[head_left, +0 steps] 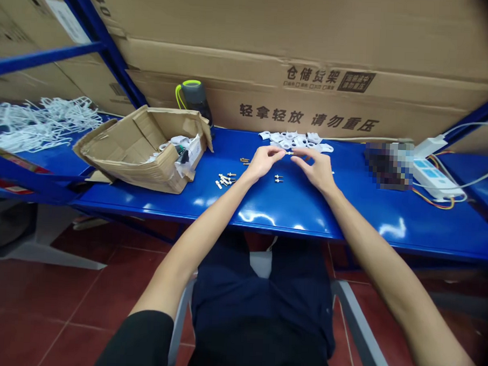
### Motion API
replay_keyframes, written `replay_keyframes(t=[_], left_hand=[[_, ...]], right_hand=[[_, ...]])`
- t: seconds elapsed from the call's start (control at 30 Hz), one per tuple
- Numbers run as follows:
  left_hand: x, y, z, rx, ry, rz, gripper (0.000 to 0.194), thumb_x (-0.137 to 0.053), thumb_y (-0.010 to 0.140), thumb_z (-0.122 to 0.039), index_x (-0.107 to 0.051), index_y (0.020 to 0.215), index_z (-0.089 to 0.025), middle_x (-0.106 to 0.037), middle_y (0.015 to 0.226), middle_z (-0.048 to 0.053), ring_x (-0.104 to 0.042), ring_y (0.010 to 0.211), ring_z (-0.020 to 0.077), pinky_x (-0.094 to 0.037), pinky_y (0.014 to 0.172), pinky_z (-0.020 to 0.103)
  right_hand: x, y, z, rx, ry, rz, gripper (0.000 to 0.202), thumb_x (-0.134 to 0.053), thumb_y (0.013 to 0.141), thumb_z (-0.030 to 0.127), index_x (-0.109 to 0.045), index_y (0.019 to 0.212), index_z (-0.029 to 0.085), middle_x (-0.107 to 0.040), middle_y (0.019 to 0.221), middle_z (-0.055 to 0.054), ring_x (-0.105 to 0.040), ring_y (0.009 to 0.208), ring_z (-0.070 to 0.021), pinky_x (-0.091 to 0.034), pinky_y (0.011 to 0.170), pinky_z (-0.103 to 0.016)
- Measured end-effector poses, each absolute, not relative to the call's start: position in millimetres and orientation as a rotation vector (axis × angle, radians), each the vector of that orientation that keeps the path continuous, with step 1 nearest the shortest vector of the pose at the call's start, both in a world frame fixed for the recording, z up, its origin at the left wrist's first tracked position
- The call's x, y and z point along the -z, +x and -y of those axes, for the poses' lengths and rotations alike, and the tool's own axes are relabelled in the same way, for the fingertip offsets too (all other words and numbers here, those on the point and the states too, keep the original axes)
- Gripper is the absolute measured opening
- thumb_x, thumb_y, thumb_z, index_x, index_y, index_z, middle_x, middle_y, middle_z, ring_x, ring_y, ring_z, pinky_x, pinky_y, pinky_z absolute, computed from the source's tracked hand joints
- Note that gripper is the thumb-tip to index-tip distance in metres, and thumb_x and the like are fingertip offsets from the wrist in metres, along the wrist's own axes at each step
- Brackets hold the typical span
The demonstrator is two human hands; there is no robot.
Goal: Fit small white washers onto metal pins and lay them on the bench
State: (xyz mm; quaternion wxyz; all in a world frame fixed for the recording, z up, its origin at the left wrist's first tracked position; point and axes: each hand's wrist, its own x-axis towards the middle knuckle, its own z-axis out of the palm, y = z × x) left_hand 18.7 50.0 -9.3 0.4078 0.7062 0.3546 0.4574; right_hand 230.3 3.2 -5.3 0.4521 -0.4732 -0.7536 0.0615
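Note:
Over the middle of the blue shelf, my left hand (265, 160) pinches a small white plug-like piece (288, 153) between thumb and fingertips. From the other side, my right hand (318, 168) has its fingertips at the right end of that piece, its thumb bent below. Two similar small white pieces with metal pins (278, 178) lie on the shelf below my hands. A loose pile of such pieces (225, 179) is to the left of them. Several brass-coloured pieces (244, 160) lie beside my left hand, partly hidden. Behind both hands, white plastic parts with holes (296, 139) form a heap.
An open cardboard box (135, 170) with mixed parts stands at left, a dark bottle (197, 97) behind it. White wire hooks (44, 123) are piled far left. A power strip (438, 179) with cables lies at right. Large cartons (216, 74) wall the back.

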Motion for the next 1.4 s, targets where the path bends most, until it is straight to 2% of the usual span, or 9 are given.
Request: replay_keyframes(t=[0.07,0.13,0.33,0.6,0.7,0.83,1.0,1.27,1.4], left_hand=[[7.7,19.5,-48.6,-1.186,1.845,-0.906,0.02,-0.073,0.096,-0.032,-0.081,0.1,-0.015,-0.082,0.106,0.01,-0.073,0.099,0.0228,-0.054,0.094,0.033],[5.5,20.5,-46.1,-1.198,1.923,-0.918,0.016,-0.072,0.096,-0.028,-0.081,0.1,-0.016,-0.083,0.106,0.009,-0.074,0.097,0.0223,-0.054,0.093,0.033],[-1.7,19.5,-38.4,-1.209,2.098,-0.896,0.014,-0.071,0.098,-0.026,-0.082,0.099,-0.017,-0.083,0.104,0.006,-0.073,0.095,0.0206,-0.053,0.09,0.031],[-5.7,5.0,-39.2,-1.037,2.147,-0.906,0.017,-0.078,0.093,-0.031,-0.087,0.098,-0.017,-0.084,0.096,0.006,-0.073,0.087,0.0204,-0.053,0.086,0.032],[-6.6,-7.0,-41.8,-0.94,2.26,-0.96,0.017,-0.077,0.094,-0.033,-0.087,0.101,-0.021,-0.084,0.102,0.004,-0.074,0.093,0.0231,-0.053,0.09,0.034],[-12.4,-31.1,-43.7,-0.946,2.435,-1.17,0.023,-0.066,0.102,-0.036,-0.085,0.108,-0.025,-0.083,0.113,0.005,-0.072,0.107,0.0263,-0.05,0.1,0.038],[-21.0,-66.6,-46.6,-0.882,2.509,-1.291,0.029,-0.063,0.104,-0.043,-0.084,0.109,-0.024,-0.082,0.115,0.006,-0.068,0.108,0.0273,-0.048,0.101,0.041],[-21.2,-106.4,-52.3,-0.786,2.516,-1.244,0.027,-0.074,0.093,-0.049,-0.084,0.102,-0.027,-0.079,0.1,0.005,-0.062,0.086,0.0217,-0.049,0.086,0.037],[-21.7,-115.1,-52.2,-0.671,2.511,-1.284,0.028,-0.076,0.088,-0.053,-0.086,0.097,-0.029,-0.078,0.096,0.005,-0.063,0.082,0.0212,-0.049,0.079,0.036]], right_hand=[[4.5,230.3,-2.8,-0.2,-1.212,1.789,0.027,-0.072,0.097,0.048,-0.084,0.105,0.025,-0.084,0.105,-0.007,-0.075,0.095,-0.0283,-0.06,0.087,-0.044],[3.1,229.1,-2.8,-0.242,-1.228,1.755,0.027,-0.072,0.095,0.049,-0.084,0.099,0.024,-0.084,0.103,-0.007,-0.076,0.094,-0.0282,-0.06,0.087,-0.044],[0.4,226.6,-2.5,-0.331,-1.229,1.738,0.03,-0.073,0.093,0.052,-0.083,0.095,0.024,-0.084,0.101,-0.007,-0.076,0.097,-0.0285,-0.059,0.087,-0.043],[-0.5,224.5,2.5,-0.401,-1.176,1.838,0.025,-0.073,0.093,0.046,-0.083,0.093,0.023,-0.083,0.098,-0.007,-0.072,0.087,-0.0261,-0.055,0.08,-0.041],[1.5,222.9,1.9,-0.39,-1.206,1.897,0.024,-0.073,0.092,0.045,-0.084,0.095,0.024,-0.083,0.097,-0.006,-0.071,0.087,-0.0253,-0.055,0.084,-0.041],[4.8,220.1,-0.1,-0.431,-1.224,1.991,0.023,-0.072,0.093,0.045,-0.086,0.094,0.026,-0.082,0.098,-0.005,-0.071,0.092,-0.0264,-0.055,0.091,-0.042],[6.1,215.2,-0.2,-0.427,-1.2,2.08,0.021,-0.073,0.093,0.042,-0.088,0.095,0.027,-0.079,0.108,-0.008,-0.071,0.101,-0.0278,-0.053,0.096,-0.044],[5.4,214.7,0.8,-0.389,-1.258,2.127,0.02,-0.074,0.094,0.04,-0.089,0.1,0.027,-0.074,0.106,-0.009,-0.067,0.101,-0.0274,-0.051,0.092,-0.042],[5.0,214.1,1.5,-0.384,-1.278,2.079,0.024,-0.071,0.096,0.043,-0.087,0.107,0.028,-0.074,0.106,-0.007,-0.067,0.098,-0.0257,-0.052,0.091,-0.039]])
